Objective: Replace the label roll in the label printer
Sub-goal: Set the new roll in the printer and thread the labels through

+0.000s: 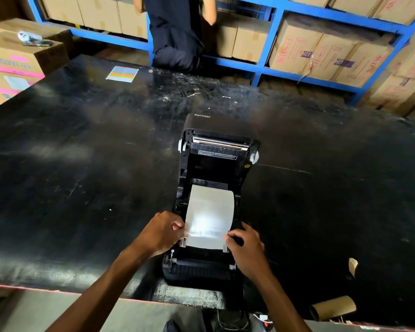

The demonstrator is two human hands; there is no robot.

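Observation:
A black label printer point(216, 164) stands open near the front of the black table point(82, 164), its lid tipped back. A white label roll point(211, 200) sits in the bay, with its paper strip point(206, 233) pulled toward me over the front guides. My left hand point(161, 232) pinches the strip's left edge. My right hand point(246, 248) holds the strip's right edge by the right guide.
An empty cardboard core point(332, 307) lies at the table's front right edge, with a small cardboard piece point(352, 265) nearby. A coloured sticker sheet point(122, 73) lies at the far left. A person point(175, 32) stands beyond the table by blue shelves point(271, 58) of cartons. Boxes point(17, 63) are stacked at the left.

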